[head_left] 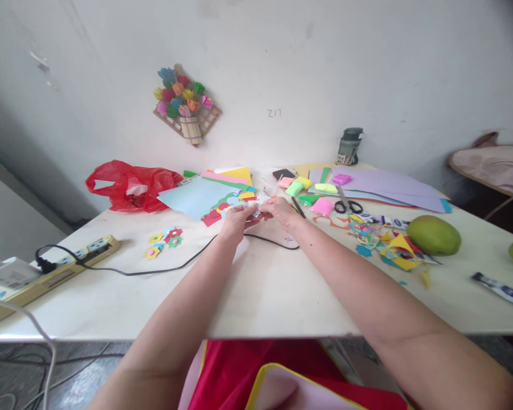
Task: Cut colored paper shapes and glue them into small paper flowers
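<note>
My left hand and my right hand meet over the middle of the table, fingertips pinched together. Between them shows a small whitish-blue piece, mostly covered by the fingers; its kind cannot be made out. Just behind and left of the hands are colourful paper cut-outs in red, green and yellow, beside a light blue paper sheet. Paper flowers with coloured centres lie on the table to the left. A black cable runs beneath my hands.
A red plastic bag and a power strip occupy the left side. Rightward are clay packs, scissors, paper scraps, a green mango and a tube. A bottle stands against the wall.
</note>
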`<state>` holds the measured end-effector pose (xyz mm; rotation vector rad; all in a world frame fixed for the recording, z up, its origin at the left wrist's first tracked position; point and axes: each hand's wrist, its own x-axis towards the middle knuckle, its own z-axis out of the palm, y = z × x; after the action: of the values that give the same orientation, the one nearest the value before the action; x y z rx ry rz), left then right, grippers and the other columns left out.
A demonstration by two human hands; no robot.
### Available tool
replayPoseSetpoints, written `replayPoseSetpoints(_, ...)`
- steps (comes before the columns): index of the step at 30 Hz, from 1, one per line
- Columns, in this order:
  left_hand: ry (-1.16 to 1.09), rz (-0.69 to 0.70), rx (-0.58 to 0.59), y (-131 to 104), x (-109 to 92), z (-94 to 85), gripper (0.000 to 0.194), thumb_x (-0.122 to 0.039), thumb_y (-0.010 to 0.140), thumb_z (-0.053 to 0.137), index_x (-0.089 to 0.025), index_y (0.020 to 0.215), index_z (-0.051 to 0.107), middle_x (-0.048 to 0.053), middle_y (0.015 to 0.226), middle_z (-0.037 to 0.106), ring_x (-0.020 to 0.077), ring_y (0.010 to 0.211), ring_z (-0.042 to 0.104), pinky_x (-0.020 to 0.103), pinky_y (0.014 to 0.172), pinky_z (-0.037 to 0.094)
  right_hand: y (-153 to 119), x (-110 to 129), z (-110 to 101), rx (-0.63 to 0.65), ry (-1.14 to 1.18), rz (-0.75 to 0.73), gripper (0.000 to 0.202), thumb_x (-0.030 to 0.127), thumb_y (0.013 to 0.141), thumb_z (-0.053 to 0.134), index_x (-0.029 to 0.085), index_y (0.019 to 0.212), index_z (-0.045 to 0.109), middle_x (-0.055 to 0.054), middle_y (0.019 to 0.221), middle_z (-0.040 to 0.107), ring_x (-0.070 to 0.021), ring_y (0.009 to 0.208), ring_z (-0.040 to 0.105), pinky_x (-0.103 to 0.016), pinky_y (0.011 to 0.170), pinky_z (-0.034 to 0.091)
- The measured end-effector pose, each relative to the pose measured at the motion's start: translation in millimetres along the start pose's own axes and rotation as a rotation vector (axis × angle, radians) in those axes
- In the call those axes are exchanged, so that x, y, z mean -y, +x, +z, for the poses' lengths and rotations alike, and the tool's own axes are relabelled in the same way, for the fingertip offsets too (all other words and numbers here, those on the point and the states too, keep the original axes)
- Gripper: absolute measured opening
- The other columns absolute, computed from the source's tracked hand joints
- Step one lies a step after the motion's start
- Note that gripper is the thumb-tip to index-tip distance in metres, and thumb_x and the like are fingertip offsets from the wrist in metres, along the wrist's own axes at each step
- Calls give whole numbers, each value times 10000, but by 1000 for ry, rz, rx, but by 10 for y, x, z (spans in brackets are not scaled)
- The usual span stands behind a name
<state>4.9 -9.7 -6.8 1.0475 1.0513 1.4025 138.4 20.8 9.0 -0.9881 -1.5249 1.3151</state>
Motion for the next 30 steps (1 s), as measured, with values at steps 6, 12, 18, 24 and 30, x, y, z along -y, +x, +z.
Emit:
replayPoseSetpoints(6,-75,18,-21,4,-1,-6,299,-360,571,750,-135,624,560,-18,558,527,92,568,543,324,726,503,-28,10,-12,35,82,-15,106,176,644,578,131,549,588,-21,499,609,-77,457,501,-192,506,407)
replayPoseSetpoints(12,-120,-9,-30,-11,-11,3,282,-335,556,757,-139,647,575,-18,576,536,78,553,520,293,692,506,-11,-4,-13,12,70,-23,102,156,652,580,139,552,588,-15,510,614,-76,463,506,-192,528,415)
replayPoseSetpoints(18,-35,-20,-23,-19,-86,-14,290,-391,604,699,-133,708,616,25,625,590,120,555,560,342,670,511,-15,17,-33,-9,0,-54,117,136,639,574,134,522,587,-16,476,602,-82,456,499,-195,508,406)
replayPoseSetpoints(24,79,5,12,15,-72,-86,304,-360,550,754,-125,590,566,9,530,545,119,522,567,328,663,503,-21,12,-61,13,0,-61,74,163,622,604,129,556,610,-18,495,612,-87,475,512,-204,524,414)
replayPoseSetpoints(30,47,39,-6,14,-44,-66,319,-383,555,752,-127,584,563,4,535,545,112,540,565,325,677,507,-18,10,-54,58,42,-3,61,175,600,632,143,553,608,-10,513,619,-89,485,520,-213,545,424)
